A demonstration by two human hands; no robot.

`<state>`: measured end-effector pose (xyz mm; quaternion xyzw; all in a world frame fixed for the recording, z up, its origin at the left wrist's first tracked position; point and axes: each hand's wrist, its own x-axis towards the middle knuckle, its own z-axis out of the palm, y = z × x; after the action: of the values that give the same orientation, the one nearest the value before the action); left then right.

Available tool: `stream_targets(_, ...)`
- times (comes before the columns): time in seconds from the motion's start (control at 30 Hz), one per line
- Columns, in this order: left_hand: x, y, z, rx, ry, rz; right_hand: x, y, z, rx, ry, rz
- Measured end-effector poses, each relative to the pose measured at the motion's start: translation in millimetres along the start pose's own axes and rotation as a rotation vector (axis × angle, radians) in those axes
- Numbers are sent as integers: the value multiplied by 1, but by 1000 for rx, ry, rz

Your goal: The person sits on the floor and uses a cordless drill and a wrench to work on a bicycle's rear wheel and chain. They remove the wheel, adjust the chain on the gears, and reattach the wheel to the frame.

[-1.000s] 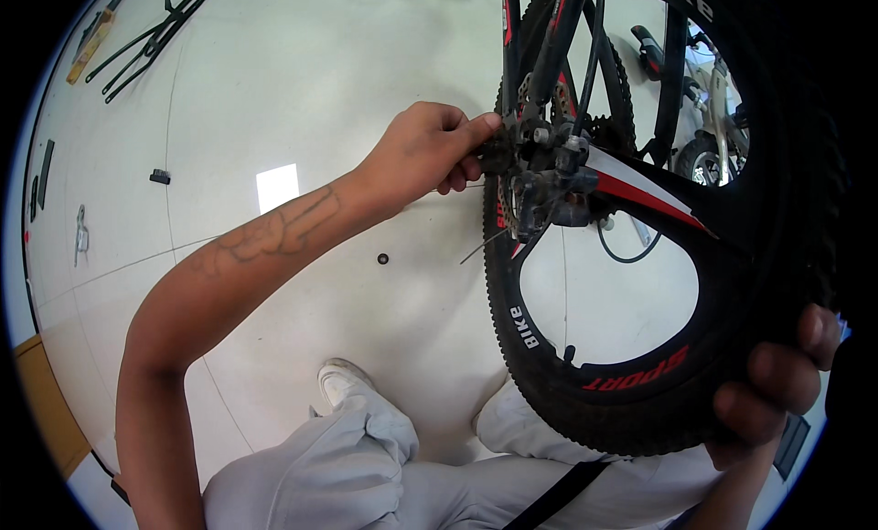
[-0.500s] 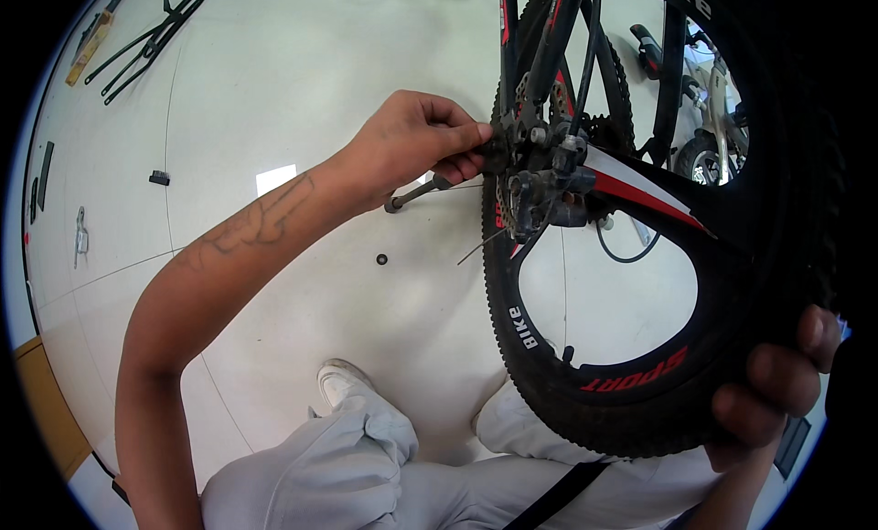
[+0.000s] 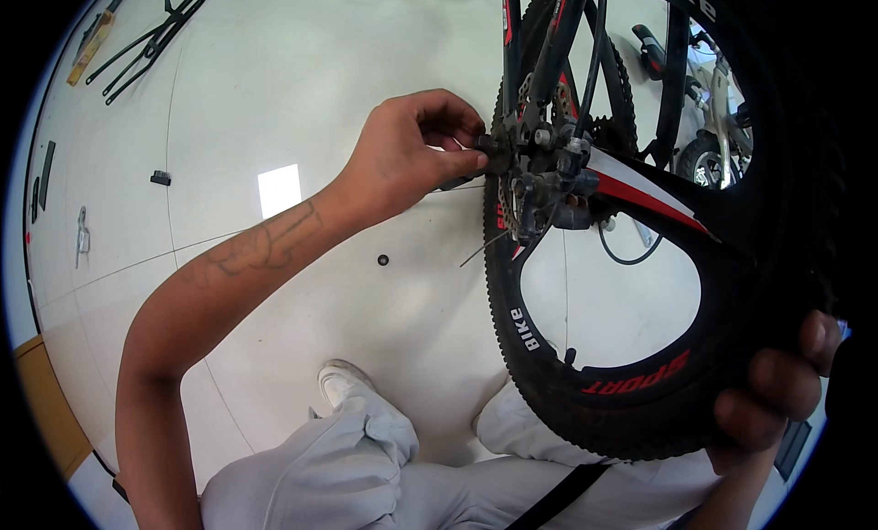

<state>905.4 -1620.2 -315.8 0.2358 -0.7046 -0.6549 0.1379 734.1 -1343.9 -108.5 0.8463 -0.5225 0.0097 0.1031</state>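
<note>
A black bicycle wheel (image 3: 512, 365) with red and white markings stands at the right, set in the dark bicycle frame (image 3: 549, 50). At its hub, my left hand (image 3: 407, 150) pinches a small dark part (image 3: 495, 151) on the axle end between thumb and fingers; the fingertips partly cover it. Close by are the brake caliper (image 3: 540, 196) and the brake disc's edge. My right hand (image 3: 773, 388) is wrapped round the tyre at the lower right, fingers over the tread. A dark tool on the floor is mostly hidden behind my left hand.
A small black ring (image 3: 383, 260) lies on the pale tiled floor (image 3: 302, 338). Farther left are a small black block (image 3: 160, 178), a silver metal piece (image 3: 82, 235) and a black fork-shaped frame part (image 3: 155, 45). Another wheeled vehicle (image 3: 718, 137) stands at the far right.
My left hand has turned at the axle: the thumb has come lower and the fingers have opened out above it. The floor tool is now more covered. My right hand keeps its hold.
</note>
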Motion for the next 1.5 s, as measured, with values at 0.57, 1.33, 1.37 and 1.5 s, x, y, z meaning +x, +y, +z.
stream_targets(0.57, -19, 2, 29, -267, 217, -139, 29, -3, 22, 48, 198, -3)
stream_targets(1.33, -24, -19, 50, -452, 355, -40, 46, -1, 45, 119, 476, -23)
stream_targets(1.37, -23, -23, 48, -385, 338, 5, 45, -1, 45, 123, 488, -25)
stream_targets(1.5, -19, -30, 38, -263, 267, 106, 52, -2, 50, 134, 535, -28)
